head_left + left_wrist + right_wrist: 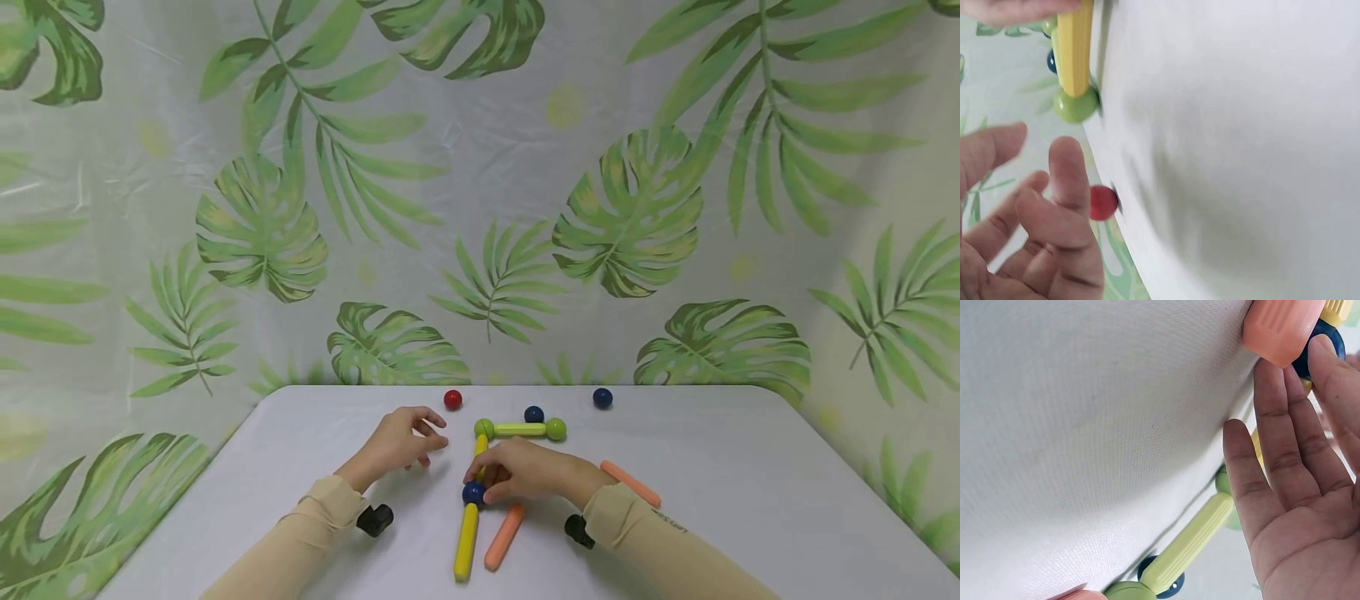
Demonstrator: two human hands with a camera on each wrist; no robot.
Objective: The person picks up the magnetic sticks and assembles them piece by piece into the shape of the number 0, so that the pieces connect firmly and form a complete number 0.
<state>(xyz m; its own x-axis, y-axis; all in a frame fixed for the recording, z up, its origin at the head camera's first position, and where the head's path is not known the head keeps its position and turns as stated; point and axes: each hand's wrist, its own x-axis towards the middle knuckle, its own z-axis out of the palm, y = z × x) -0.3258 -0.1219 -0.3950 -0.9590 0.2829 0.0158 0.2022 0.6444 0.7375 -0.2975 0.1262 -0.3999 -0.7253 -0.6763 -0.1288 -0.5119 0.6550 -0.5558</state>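
At the middle of the table, my right hand [532,469] pinches a dark blue ball [473,493] between thumb and fingers. That ball joins a near yellow rod [466,542] to a far yellow rod [481,446], which the hand partly covers. The far rod meets a green ball [484,428]. From there a light green rod [521,430] runs right to a second green ball [556,429]. My left hand [397,442] hovers to the left with loosely bent fingers, holding nothing. In the left wrist view, a red ball [1104,202] shows beyond its fingers.
An orange rod [504,537] lies close to the right of the near yellow rod. Another orange rod [630,483] lies beside the right forearm. Two loose blue balls, one behind the light green rod [534,414], sit toward the table's back edge; a leaf-patterned curtain [495,208] hangs behind.
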